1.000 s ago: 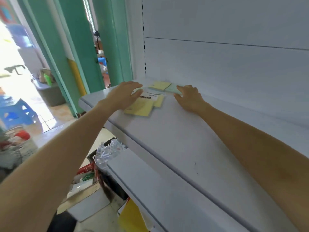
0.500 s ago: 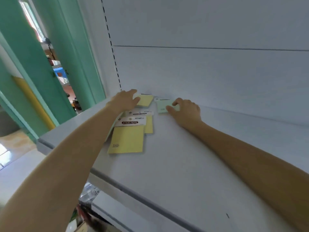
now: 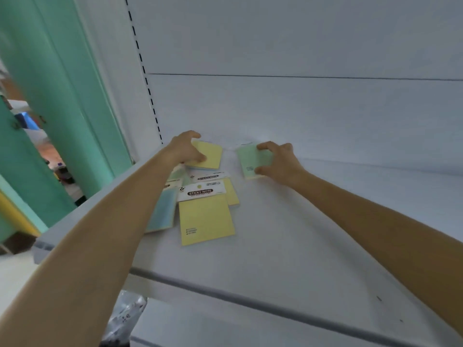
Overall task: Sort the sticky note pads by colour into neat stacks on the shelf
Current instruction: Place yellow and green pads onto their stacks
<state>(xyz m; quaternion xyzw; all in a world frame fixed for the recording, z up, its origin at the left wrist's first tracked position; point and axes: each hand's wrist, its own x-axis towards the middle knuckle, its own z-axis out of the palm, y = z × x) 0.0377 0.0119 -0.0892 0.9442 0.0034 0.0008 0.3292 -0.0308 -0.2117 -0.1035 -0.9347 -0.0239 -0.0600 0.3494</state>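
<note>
Head view of the white shelf (image 3: pixel 275 241). I am seeing the left hand (image 3: pixel 185 151) curling over the back yellow pad (image 3: pixel 211 155) near the shelf's rear left corner, thumb lying on its top face and fingers hooking its far edge. The right hand (image 3: pixel 279 162) is pinching the green pad (image 3: pixel 251 160) between forefinger and thumb; this pad is resting near the back yellow pad, not touching it. Nearer me, loose pads are overlapping beside the left forearm: a large yellow pad (image 3: pixel 206 220) headed "STICKY NOTE", a blue pad (image 3: pixel 162 211) partly hidden by the arm, and a half-covered yellow pad (image 3: pixel 232 194).
</note>
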